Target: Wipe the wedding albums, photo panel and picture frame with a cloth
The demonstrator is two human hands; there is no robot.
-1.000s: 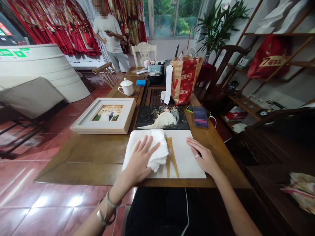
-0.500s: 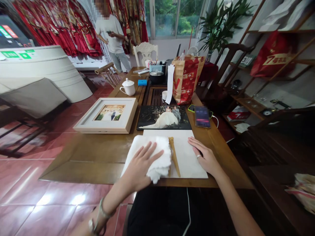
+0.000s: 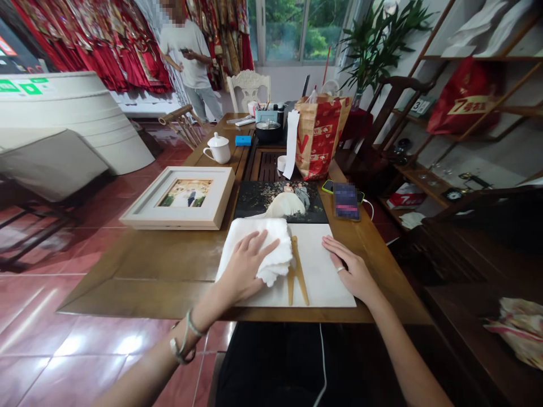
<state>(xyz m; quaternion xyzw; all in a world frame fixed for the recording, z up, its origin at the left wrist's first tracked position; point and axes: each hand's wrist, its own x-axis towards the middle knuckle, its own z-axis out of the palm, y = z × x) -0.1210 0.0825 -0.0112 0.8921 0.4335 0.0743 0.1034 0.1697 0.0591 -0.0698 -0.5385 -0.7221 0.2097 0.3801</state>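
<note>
Left hand [image 3: 250, 264]: is lying palm down with fingers spread, pressing on the towel rather than gripping it.
Towel [image 3: 278, 261]: is sitting folded on the board's left part, its far edge reaching the photo.
Right hand [image 3: 351, 273]: is resting on the board's right side, fingers extended, holding nothing; it is probably steadying the board.
Board [image 3: 328, 289]: is lying flat near the desk's [image 3: 144, 265] front edge.
V-shape [image 3: 301, 274]: is showing brown on the board, just beside the towel; whether loose or printed, I cannot tell.
Photo [image 3: 254, 199]: is lying just beyond the board.
Frame [image 3: 223, 206]: is standing clear of the towel, left of the photo.
Wiping: seems to be the step in hand.
Further stroke: would be calling for even palm pressure, a steady board and care around the V-shape.
</note>
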